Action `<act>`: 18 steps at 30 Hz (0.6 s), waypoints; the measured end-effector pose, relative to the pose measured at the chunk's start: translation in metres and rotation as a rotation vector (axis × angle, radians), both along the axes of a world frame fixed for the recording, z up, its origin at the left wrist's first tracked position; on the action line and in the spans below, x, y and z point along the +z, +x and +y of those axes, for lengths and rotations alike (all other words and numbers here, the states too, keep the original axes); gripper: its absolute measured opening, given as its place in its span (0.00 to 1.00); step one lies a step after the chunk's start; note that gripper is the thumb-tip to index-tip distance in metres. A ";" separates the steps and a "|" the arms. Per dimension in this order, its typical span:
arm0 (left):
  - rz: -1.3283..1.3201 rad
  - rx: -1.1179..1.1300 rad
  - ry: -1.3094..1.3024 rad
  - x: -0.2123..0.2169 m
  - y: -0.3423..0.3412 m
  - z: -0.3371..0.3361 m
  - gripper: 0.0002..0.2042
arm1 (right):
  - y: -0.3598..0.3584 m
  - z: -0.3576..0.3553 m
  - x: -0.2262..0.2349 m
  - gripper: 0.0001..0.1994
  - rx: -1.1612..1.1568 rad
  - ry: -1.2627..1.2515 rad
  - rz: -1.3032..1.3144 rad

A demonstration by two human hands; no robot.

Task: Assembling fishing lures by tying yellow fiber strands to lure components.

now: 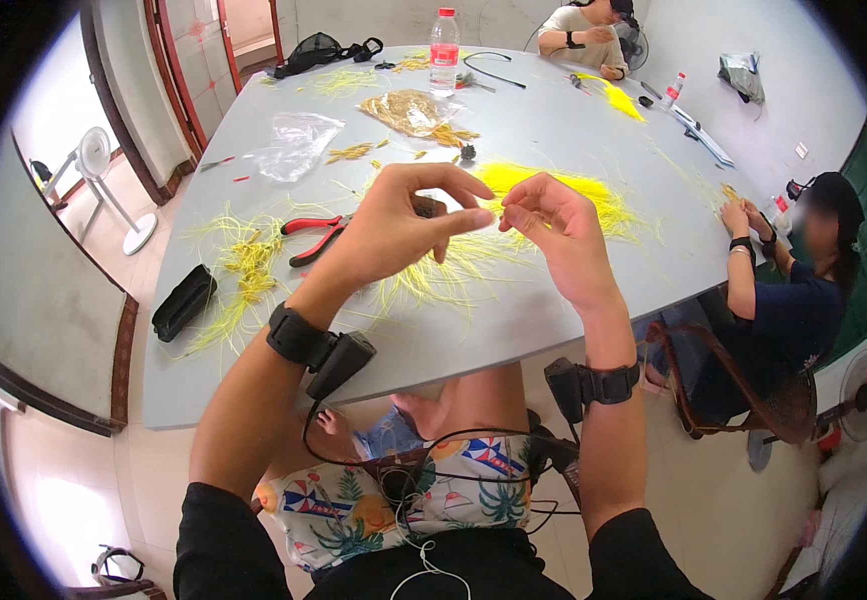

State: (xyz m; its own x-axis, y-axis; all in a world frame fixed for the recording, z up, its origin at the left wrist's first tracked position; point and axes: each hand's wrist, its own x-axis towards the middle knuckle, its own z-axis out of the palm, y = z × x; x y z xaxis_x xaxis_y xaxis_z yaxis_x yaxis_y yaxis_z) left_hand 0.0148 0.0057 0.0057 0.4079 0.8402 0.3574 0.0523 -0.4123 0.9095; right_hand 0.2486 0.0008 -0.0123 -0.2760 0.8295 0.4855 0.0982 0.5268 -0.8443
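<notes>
My left hand (pixel 403 220) is raised above the near part of the table, its thumb and index finger curved toward each other in a loose pinch. Facing it, my right hand (pixel 561 235) has its thumb and fingertips pressed together. Whatever lies at the fingertips is too small to make out. Behind and below both hands spreads a pile of bright yellow strands (pixel 593 205), with paler loose strands (pixel 443 280) under my left hand. Red-and-black pliers (pixel 318 238) rest beside my left wrist. Further left lies a clump of tied yellow strand pieces (pixel 251 265).
A black tray (pixel 184 302) sits at the table's left edge. Beyond my hands are a clear plastic bag (pixel 298 145), a bag of tan pieces (pixel 403 112) and an upright bottle (pixel 443 55). One person (pixel 813 250) works at the right, another (pixel 593 40) at the far end.
</notes>
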 end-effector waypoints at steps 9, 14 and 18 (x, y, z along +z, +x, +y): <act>0.001 -0.027 -0.056 -0.002 0.001 -0.002 0.10 | -0.011 -0.005 0.002 0.06 0.073 -0.044 0.076; 0.030 -0.009 -0.050 -0.003 -0.003 0.003 0.10 | 0.003 -0.006 0.007 0.06 0.109 0.103 -0.172; -0.104 -0.102 0.037 -0.010 0.002 0.003 0.22 | 0.002 -0.007 0.008 0.06 0.032 0.101 -0.177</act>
State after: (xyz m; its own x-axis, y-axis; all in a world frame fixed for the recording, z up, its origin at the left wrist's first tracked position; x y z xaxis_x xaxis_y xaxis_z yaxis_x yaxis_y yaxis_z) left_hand 0.0167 0.0090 -0.0046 0.4495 0.7818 0.4321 -0.0849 -0.4442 0.8919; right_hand 0.2505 -0.0064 -0.0044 -0.3901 0.7686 0.5070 0.2224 0.6129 -0.7582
